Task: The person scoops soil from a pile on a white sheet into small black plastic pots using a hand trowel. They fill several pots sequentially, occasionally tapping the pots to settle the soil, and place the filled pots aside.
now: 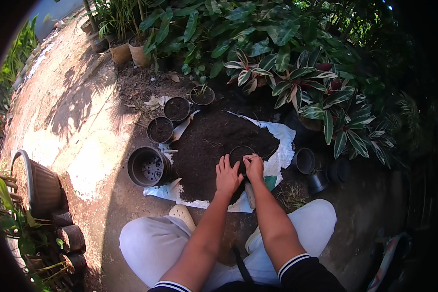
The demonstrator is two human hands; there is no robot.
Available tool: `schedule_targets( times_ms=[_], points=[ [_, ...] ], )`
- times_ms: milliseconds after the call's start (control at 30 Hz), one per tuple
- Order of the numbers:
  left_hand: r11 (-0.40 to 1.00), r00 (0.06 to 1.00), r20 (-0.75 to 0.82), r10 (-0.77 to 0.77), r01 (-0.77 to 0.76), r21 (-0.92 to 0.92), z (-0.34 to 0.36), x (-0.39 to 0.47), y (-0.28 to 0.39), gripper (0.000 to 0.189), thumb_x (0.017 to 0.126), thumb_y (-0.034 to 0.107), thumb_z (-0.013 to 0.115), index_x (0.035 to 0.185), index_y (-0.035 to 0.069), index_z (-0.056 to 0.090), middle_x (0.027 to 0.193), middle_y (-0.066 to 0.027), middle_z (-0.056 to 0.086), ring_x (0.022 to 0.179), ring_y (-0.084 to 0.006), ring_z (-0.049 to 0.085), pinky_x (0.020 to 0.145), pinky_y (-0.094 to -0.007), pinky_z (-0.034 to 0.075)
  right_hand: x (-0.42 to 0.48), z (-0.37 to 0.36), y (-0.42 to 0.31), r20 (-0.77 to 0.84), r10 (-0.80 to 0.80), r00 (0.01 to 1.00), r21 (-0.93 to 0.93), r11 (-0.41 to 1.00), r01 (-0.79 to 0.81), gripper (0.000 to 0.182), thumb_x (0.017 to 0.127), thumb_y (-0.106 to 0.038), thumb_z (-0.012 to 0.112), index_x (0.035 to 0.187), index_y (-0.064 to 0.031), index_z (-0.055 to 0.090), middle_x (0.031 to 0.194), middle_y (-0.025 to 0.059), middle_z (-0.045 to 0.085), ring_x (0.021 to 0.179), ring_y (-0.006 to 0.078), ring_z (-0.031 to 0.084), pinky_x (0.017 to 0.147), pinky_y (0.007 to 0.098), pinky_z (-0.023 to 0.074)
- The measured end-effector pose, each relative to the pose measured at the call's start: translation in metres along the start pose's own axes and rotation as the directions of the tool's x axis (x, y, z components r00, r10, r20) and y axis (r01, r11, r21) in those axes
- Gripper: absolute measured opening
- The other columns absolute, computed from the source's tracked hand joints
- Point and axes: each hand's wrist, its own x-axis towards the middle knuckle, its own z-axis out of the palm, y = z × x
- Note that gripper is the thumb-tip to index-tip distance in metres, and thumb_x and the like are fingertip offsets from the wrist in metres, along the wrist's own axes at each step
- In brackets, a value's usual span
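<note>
A round black plastic pot (242,147) with dark soil in it stands on a heap of loose dark soil (197,153) in front of me. My left hand (227,176) is at the pot's near left side, its fingers spread. On the right, my right hand (254,167) reaches over the near right rim, fingertips bunched close above the soil; whether they pinch something small is hidden. Under the heap lies a torn white plastic sack (283,146). Beside my right wrist, a tool's handle (250,196) rests on the sack's near edge.
Soil-filled pots (160,130) stand beyond the heap's left edge, near a stack of black pots (146,166). At right are black pots (304,161), some tipped over. Leafy variegated plants (335,98) crowd the far right. A large brown planter (40,186) stands at far left.
</note>
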Motion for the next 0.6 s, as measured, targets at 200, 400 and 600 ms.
schedule_targets(
  times_ms=[200,400,600],
  points=[
    [1.0,1.0,-0.006,-0.005,0.005,0.007,0.003,0.003,0.003,0.057,0.079,0.029,0.072,0.133,0.017,0.058,0.154,-0.0235,0.029,0.144,-0.0415,0.025,0.114,-0.0537,0.025,0.017,0.01,0.025,0.051,0.125,0.991,0.296,0.946,-0.134,0.012,0.084,-0.01,0.071,0.091,-0.0017,0.075,0.092,0.0163,0.072,0.087,0.0311,0.069,0.08,0.0385,0.0538],
    [1.0,1.0,0.0,-0.021,0.021,-0.004,0.008,0.006,0.002,0.058,0.079,0.03,0.072,0.133,0.016,0.058,0.154,-0.0236,0.029,0.144,-0.0414,0.025,0.114,-0.0533,0.025,0.014,0.002,0.021,0.09,0.075,0.993,0.28,0.955,-0.097,0.012,0.086,-0.008,0.07,0.093,0.0002,0.076,0.091,0.0147,0.07,0.088,0.0241,0.066,0.08,0.0351,0.0521],
    [1.0,1.0,0.005,-0.003,0.003,-0.004,0.006,0.007,0.004,0.059,0.079,0.029,0.074,0.134,0.017,0.057,0.155,-0.0233,0.028,0.144,-0.0412,0.025,0.114,-0.0535,0.025,0.008,0.0,0.021,0.01,-0.007,1.0,0.076,0.997,0.006,0.012,0.081,-0.009,0.073,0.09,-0.0032,0.077,0.093,0.0149,0.07,0.099,0.0305,0.062,0.091,0.0398,0.0484]
  ],
)
